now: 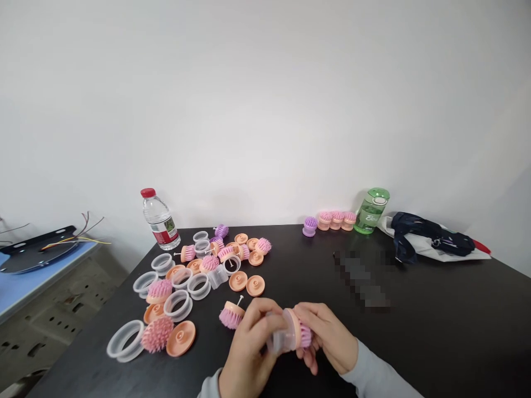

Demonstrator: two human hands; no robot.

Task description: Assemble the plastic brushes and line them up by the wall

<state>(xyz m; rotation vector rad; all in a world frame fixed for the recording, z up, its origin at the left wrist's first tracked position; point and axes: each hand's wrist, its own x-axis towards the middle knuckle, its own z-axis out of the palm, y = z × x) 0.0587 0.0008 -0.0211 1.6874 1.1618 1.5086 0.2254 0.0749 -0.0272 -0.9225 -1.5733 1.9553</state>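
Note:
Near the front of the black table, my left hand [254,345] is closed on a clear plastic ring [284,338]. My right hand [327,337] grips a scrubbing brush head [306,335] with pink bristles and a peach rim. Ring and rim meet between my hands; the fingers hide part of both, so whether they are joined I cannot tell. Just left of my left hand lies another pink brush head [231,315], tilted, with a thin white stem sticking up. Beyond it are peach round caps [255,286], more clear rings [178,305] and several loose brush heads [157,334].
A red-capped water bottle [162,221] stands at the back left. Along the wall are a purple brush [309,226], three pink-and-peach brushes [337,220] and a green bottle [371,211]. A dark blue bag [431,235] and a blurred-out patch [363,279] are right. Wires and a black bracket [37,251] sit left.

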